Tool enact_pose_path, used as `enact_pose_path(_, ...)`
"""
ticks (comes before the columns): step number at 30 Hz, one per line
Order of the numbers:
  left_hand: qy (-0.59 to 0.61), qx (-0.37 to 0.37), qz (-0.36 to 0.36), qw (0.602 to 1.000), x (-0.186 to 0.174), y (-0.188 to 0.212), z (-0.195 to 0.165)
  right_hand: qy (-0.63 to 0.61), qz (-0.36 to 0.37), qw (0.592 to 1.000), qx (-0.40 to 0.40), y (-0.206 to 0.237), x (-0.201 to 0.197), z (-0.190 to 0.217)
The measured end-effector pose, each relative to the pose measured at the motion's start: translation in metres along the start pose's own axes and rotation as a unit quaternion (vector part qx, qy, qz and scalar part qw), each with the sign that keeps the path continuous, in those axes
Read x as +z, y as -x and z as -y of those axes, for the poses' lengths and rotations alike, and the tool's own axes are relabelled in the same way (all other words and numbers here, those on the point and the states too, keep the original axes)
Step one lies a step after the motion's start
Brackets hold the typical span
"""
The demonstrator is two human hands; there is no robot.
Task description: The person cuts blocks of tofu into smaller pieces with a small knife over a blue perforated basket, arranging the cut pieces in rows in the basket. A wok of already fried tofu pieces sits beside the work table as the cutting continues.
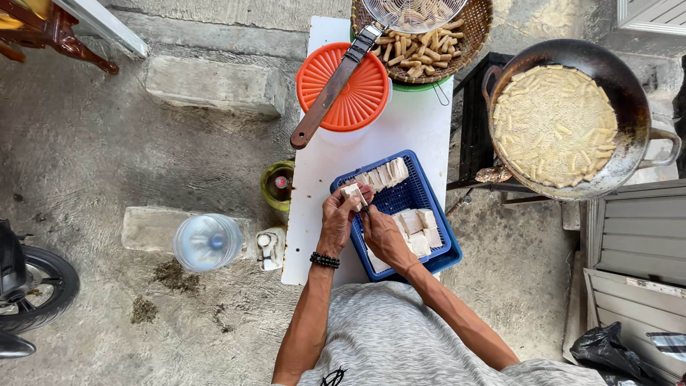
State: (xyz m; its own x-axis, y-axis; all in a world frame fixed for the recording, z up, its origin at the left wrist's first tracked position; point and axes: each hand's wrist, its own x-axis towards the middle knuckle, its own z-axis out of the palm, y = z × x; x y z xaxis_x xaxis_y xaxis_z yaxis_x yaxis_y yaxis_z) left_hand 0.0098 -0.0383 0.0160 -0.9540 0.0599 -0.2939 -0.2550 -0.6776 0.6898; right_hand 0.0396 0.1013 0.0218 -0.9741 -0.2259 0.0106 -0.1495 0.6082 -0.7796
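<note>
My left hand [340,216], with a dark bead bracelet on the wrist, holds a pale tofu block [351,191] over the left edge of a blue plastic basket [432,256]. My right hand [382,234] is pressed close beside it and grips a small thin blade whose tip touches the block. Inside the basket lie several more white tofu pieces [418,230], with cut slices [386,172] stacked along its far rim. The basket rests on a white table [421,125].
An orange ribbed lid [357,100] has a strainer handle [332,89] lying across it. Fried sticks fill a woven tray [479,32]. A black wok [629,136] of frothing oil stands right. A water jug [207,241] and a motorbike wheel [32,289] are on the concrete left.
</note>
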Motion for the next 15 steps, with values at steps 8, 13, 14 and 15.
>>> enact_pose_path(8, 0.005, -0.045, -0.058, 0.997, -0.008, -0.004, 0.006, -0.205, 0.119, 0.958, 0.159, -0.004, -0.016, 0.002)
enact_pose_path(13, -0.026, 0.009, -0.149, 0.988, -0.006, -0.006, 0.019, -0.1, 0.021, 0.989, 0.11, 0.004, -0.016, 0.006)
enact_pose_path(14, -0.036, 0.016, -0.156, 0.987, -0.007, -0.007, 0.021, -0.073, 0.016, 0.994, 0.083, 0.005, -0.014, 0.005)
enact_pose_path(15, -0.046, 0.021, -0.162, 0.986, -0.008, -0.007, 0.024, -0.047, 0.012, 0.997, 0.057, 0.005, -0.012, 0.004)
